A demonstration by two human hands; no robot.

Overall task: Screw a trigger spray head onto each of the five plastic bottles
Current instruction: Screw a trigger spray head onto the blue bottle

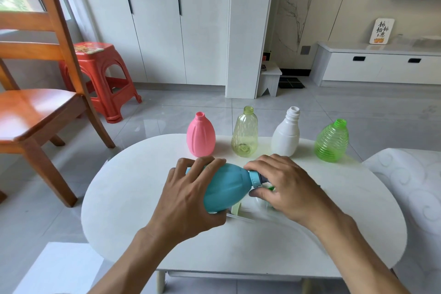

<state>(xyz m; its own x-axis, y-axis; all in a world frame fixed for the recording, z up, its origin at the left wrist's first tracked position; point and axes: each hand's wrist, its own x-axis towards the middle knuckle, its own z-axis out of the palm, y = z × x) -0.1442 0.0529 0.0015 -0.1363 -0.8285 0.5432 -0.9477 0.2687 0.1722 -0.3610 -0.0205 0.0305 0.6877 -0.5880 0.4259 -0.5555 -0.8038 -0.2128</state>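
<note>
Threading a spray head [263,182] onto the teal bottle [226,188], held tilted on its side above the white desk [133,198], neck pointing right. Left hand [188,198] wrapped round the bottle's belly, fingers over the top and thumb beneath, clamped firm. Right hand [284,186] curled over the head at the neck, covering most of it; only the teal collar, a dark part and a bit of green showing between the fingers. How far the collar sits on the thread: cannot tell, hidden by the fingers.

Judged as the first of five, with the screwing under way rather than finished. Next move likely calls for turning the collar while the left hand keeps the bottle from spinning, then standing it upright.

Lying on the desk under the hands, more spray heads [241,210], pale and partly hidden, with a thin dip tube sticking out; number not clear.

Standing in a row along the far edge of the desk, all upright and still open-necked: pink bottle [200,137], clear yellow bottle [245,133], white bottle [286,135], ribbed green bottle [332,142].

Beyond, a wooden chair [40,102] and a red plastic stool [102,74] on the tiled floor.
</note>
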